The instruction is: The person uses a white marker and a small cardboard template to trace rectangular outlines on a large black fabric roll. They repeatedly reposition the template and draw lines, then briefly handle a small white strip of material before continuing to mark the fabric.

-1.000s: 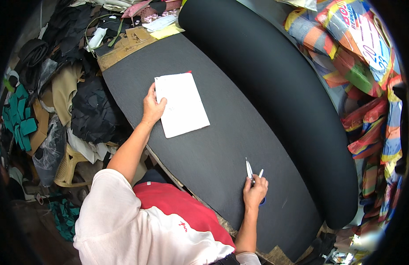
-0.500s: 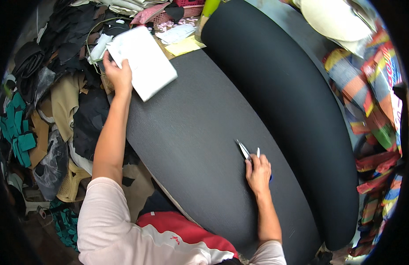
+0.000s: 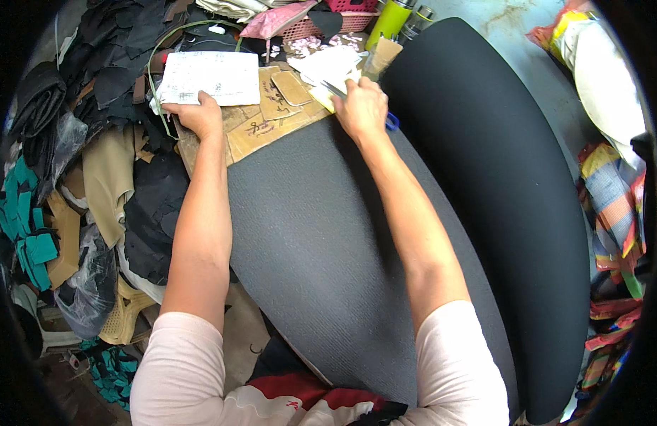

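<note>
At the far left of the table my left hand (image 3: pixel 197 117) grips the near edge of a white paper pad (image 3: pixel 211 77) with handwriting on it. My right hand (image 3: pixel 364 110) is closed around a pair of scissors (image 3: pixel 392 121); a blue handle loop shows beside the wrist and the blades point left. Under and around its fingers lie yellow paper (image 3: pixel 321 98) and loose white sheets (image 3: pixel 333 65). Between the hands, brown cardboard pieces (image 3: pixel 254 136) with pen marks rest at the far end of a dark grey textured sheet (image 3: pixel 307 234).
A thick black roll of material (image 3: pixel 499 213) lies along the table's right side. Green bottles (image 3: pixel 391 21) and a pink basket (image 3: pixel 328 27) stand at the back. Dark scraps (image 3: pixel 115 57) pile up at left, with a beige plastic stool (image 3: pixel 122 316). Striped bags (image 3: pixel 612 199) are at right.
My right hand has carried the scissors from mid-sheet to the papers at the far end. The pad in my left hand has shifted back and left, uncovering the cardboard pieces.
</note>
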Motion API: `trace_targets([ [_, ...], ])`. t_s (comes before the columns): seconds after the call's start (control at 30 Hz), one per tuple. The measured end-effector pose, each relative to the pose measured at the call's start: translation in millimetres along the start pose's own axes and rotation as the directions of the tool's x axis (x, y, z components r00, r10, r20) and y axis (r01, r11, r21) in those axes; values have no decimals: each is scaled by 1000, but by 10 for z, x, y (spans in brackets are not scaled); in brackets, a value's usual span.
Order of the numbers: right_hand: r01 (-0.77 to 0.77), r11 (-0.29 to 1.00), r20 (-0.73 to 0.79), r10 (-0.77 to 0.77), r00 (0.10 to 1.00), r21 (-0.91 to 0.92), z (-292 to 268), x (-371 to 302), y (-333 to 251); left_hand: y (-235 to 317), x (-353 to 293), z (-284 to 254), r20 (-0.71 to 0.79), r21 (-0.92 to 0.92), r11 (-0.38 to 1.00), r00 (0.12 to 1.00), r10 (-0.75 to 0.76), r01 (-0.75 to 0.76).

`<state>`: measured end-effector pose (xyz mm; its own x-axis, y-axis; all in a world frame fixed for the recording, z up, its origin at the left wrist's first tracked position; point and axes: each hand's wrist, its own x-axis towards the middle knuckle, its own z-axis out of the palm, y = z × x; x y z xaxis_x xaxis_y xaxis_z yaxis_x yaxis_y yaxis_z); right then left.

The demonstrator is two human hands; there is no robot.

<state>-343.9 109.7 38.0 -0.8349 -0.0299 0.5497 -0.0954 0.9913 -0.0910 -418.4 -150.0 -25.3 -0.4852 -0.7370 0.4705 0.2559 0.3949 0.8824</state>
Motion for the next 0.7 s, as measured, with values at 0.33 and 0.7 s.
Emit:
trace_targets([
  [0.33, 22, 984, 0, -22, 1000, 174, 421, 245, -422, 57, 108, -148, -59, 150, 988, 997, 47, -38],
  [0.7, -176, 442, 27, 322, 946, 880, -358, -1093, -49, 1134, -1151, -1634, 994, 95, 786, 100, -43, -610],
])
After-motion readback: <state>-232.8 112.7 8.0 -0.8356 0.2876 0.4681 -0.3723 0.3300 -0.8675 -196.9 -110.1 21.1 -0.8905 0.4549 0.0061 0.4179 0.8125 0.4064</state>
